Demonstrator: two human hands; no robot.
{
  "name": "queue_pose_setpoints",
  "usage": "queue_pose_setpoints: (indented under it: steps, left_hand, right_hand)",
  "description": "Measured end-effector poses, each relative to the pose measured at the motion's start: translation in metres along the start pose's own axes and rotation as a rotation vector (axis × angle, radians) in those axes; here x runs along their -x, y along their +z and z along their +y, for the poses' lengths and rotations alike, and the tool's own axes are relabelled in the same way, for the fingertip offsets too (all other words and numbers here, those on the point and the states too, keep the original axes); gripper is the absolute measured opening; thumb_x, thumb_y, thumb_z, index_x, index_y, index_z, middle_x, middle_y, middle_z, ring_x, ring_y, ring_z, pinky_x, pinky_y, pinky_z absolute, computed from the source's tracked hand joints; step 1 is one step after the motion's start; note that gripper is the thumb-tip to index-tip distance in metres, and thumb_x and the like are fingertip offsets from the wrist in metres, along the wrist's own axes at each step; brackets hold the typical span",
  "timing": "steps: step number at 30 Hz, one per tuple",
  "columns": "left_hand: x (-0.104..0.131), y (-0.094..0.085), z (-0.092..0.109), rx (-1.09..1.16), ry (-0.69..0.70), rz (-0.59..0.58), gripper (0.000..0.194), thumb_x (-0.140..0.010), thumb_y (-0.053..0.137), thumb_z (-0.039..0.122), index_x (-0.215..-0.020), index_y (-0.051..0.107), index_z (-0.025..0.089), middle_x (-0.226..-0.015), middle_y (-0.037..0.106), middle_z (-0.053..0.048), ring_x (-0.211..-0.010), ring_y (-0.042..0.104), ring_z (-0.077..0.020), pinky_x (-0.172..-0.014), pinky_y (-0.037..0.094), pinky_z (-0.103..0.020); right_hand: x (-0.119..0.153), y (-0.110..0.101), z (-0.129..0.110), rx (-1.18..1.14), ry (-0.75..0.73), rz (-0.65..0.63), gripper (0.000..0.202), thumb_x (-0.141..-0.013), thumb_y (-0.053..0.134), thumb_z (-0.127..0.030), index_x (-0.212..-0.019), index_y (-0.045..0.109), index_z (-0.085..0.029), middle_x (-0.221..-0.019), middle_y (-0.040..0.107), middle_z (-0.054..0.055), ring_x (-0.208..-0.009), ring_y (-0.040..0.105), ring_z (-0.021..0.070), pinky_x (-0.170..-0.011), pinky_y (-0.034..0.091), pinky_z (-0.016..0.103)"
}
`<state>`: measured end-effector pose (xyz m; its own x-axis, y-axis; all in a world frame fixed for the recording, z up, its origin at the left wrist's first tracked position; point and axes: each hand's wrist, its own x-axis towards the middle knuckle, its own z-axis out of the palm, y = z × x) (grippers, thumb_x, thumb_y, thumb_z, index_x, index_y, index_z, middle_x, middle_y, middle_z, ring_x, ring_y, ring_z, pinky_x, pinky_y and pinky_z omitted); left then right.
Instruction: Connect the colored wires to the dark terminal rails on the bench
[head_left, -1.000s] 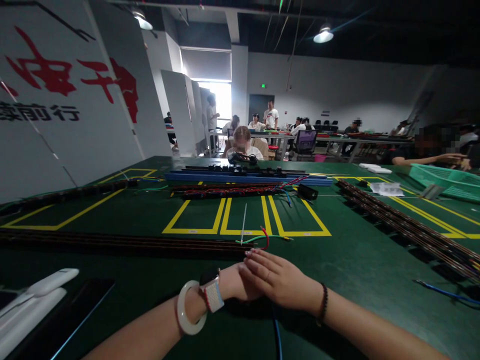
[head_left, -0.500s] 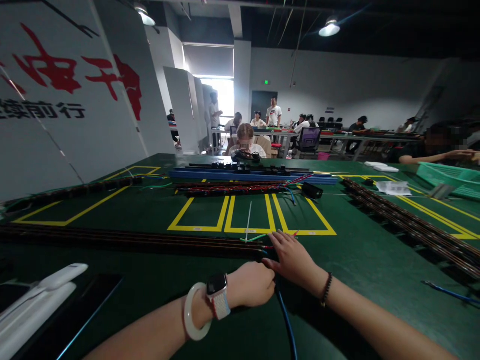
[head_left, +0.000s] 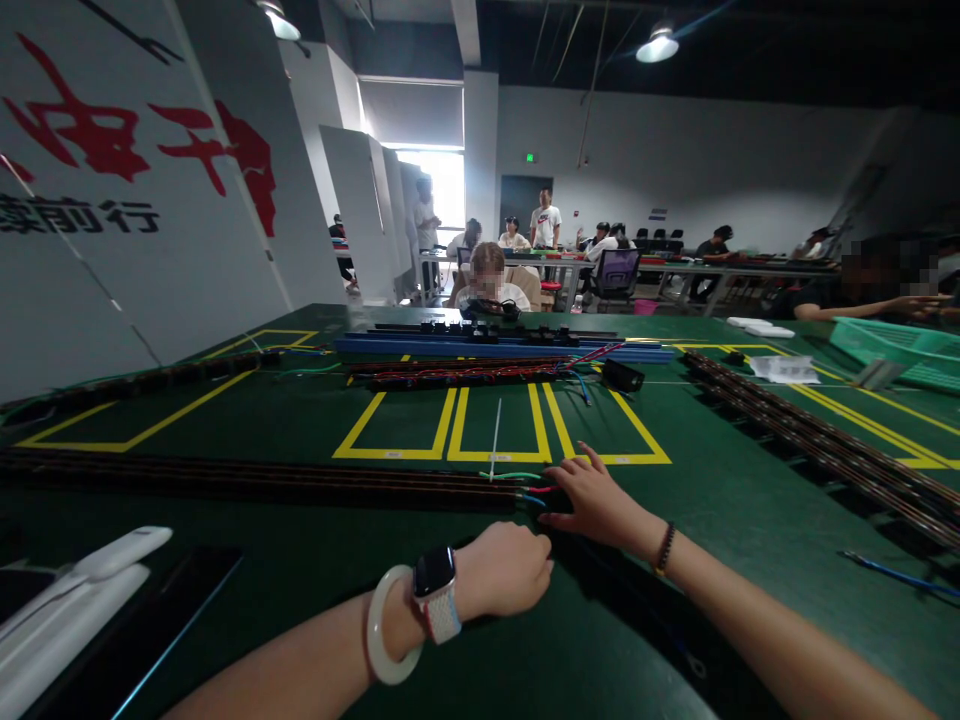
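Observation:
My left hand (head_left: 506,568) is closed in a loose fist low over the green table, knuckles up; what its fingers hold, if anything, is hidden. It wears a watch (head_left: 434,574) and a white bangle (head_left: 379,635). Just above and right of it, my right hand (head_left: 596,500) has its fingers apart, by the end of a long dark bundle of rails (head_left: 300,484). Out of that end come a green wire (head_left: 517,475), a red wire (head_left: 538,489) and a blue wire (head_left: 532,500). A dark blue cable with a ring lug (head_left: 696,664) lies in shadow below my right forearm.
A white zip tie (head_left: 496,440) crosses the yellow tape marks. Behind are bundled wires (head_left: 480,373), a black block (head_left: 622,376) and blue rails (head_left: 502,347). More dark rails (head_left: 802,440) and a green basket (head_left: 892,350) are right. A white device (head_left: 112,560) stands left; people sit beyond.
My right hand has lifted slightly and spread its fingers, moving right, away from my left hand. The blue cable has swung from below my left hand to the right, under my right forearm.

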<state>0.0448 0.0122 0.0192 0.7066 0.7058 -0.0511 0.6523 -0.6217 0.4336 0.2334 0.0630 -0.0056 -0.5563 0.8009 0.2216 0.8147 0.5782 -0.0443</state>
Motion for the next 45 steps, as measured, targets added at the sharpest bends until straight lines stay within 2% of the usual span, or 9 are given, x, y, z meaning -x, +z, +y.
queue_pose_setpoints:
  steps: [4, 9, 12, 15, 21, 26, 32, 40, 45]
  left_hand:
    - [-0.001, 0.002, -0.001, 0.055, -0.022, 0.059, 0.026, -0.086, 0.042, 0.034, -0.069, 0.055, 0.018, -0.059, 0.054, -0.006, -0.051, 0.052, -0.0172, -0.063, 0.045, -0.034]
    - [-0.005, -0.001, 0.001, 0.152, -0.235, -0.056, 0.029, -0.089, 0.036, 0.038, -0.083, 0.056, 0.017, -0.068, 0.06, -0.006, -0.057, 0.058, -0.0166, -0.064, 0.047, -0.032]
    - [-0.011, 0.003, -0.001, 0.436, -0.372, -0.139, 0.033, -0.089, 0.035, 0.045, -0.098, 0.051, 0.017, -0.067, 0.061, -0.004, -0.05, 0.057, -0.0148, -0.055, 0.048, -0.03]
    - [-0.018, 0.01, -0.006, 0.814, -0.414, -0.233, 0.029, -0.091, 0.034, 0.037, -0.107, 0.044, 0.015, -0.064, 0.061, -0.003, -0.049, 0.058, -0.0144, -0.053, 0.048, -0.029]
    - [-0.026, 0.02, -0.007, 1.508, -0.389, -0.185, 0.039, -0.094, 0.03, 0.04, -0.107, 0.049, 0.008, -0.087, 0.066, -0.015, -0.078, 0.066, -0.0186, -0.083, 0.049, -0.038]
    - [-0.029, 0.023, -0.002, 1.632, -0.364, -0.111, 0.043, -0.094, 0.033, 0.044, -0.106, 0.053, 0.008, -0.095, 0.066, -0.015, -0.084, 0.065, -0.0186, -0.093, 0.044, -0.041]
    - [-0.038, 0.036, 0.004, 1.76, -0.343, 0.055, 0.03, -0.095, 0.034, 0.034, -0.098, 0.054, 0.012, -0.092, 0.066, -0.01, -0.084, 0.064, -0.0162, -0.09, 0.045, -0.038]
    - [-0.059, 0.046, 0.014, 1.89, -0.482, 0.239, 0.021, -0.093, 0.042, 0.031, -0.084, 0.051, 0.015, -0.086, 0.065, -0.005, -0.082, 0.061, -0.013, -0.08, 0.046, -0.027]
    - [-0.057, 0.043, 0.01, 1.961, -0.435, 0.182, 0.015, -0.091, 0.047, 0.026, -0.085, 0.055, 0.015, -0.082, 0.064, -0.003, -0.074, 0.059, -0.0105, -0.077, 0.044, -0.024]
  right_hand:
    - [0.003, 0.0, -0.005, 0.138, 0.018, 0.012, 0.033, -0.081, 0.062, -0.047, -0.09, 0.061, -0.015, -0.085, 0.065, 0.008, -0.089, 0.061, 0.025, -0.105, 0.022, 0.05]
    - [0.002, -0.01, -0.003, -0.018, 0.067, -0.189, 0.024, -0.085, 0.059, -0.039, -0.089, 0.058, -0.015, -0.081, 0.067, 0.006, -0.078, 0.063, 0.0221, -0.082, 0.038, 0.037]
    - [0.001, -0.017, -0.002, -0.145, 0.117, -0.259, 0.018, -0.085, 0.058, -0.032, -0.093, 0.061, -0.016, -0.081, 0.068, 0.005, -0.076, 0.062, 0.0196, -0.071, 0.038, 0.03]
    - [-0.001, -0.021, 0.0, -0.319, 0.189, -0.368, 0.019, -0.084, 0.054, -0.032, -0.086, 0.063, -0.015, -0.078, 0.068, 0.006, -0.065, 0.06, 0.0154, -0.056, 0.035, 0.024]
    - [-0.003, -0.023, 0.012, -0.607, 0.195, -0.57, 0.039, -0.088, 0.044, -0.044, -0.076, 0.065, -0.013, -0.064, 0.064, 0.004, -0.052, 0.05, 0.0097, -0.048, 0.03, 0.021]
    - [-0.001, -0.028, 0.006, -0.398, 0.177, -0.517, 0.045, -0.089, 0.042, -0.047, -0.069, 0.065, -0.014, -0.06, 0.062, 0.004, -0.049, 0.046, 0.0096, -0.048, 0.028, 0.023]
    - [0.007, -0.027, -0.024, 0.216, 0.098, -0.305, 0.023, -0.086, 0.05, -0.02, -0.075, 0.069, -0.015, -0.074, 0.068, 0.01, -0.071, 0.062, 0.0214, -0.071, 0.038, 0.033]
    - [0.015, -0.016, -0.055, 0.44, 0.162, -0.217, 0.025, -0.082, 0.049, -0.005, -0.097, 0.069, -0.008, -0.088, 0.067, 0.014, -0.081, 0.06, 0.0242, -0.079, 0.039, 0.039]
    - [0.023, -0.013, -0.06, 0.545, 0.133, -0.195, 0.03, -0.084, 0.049, -0.01, -0.109, 0.064, -0.004, -0.097, 0.065, 0.018, -0.087, 0.058, 0.0269, -0.081, 0.04, 0.041]
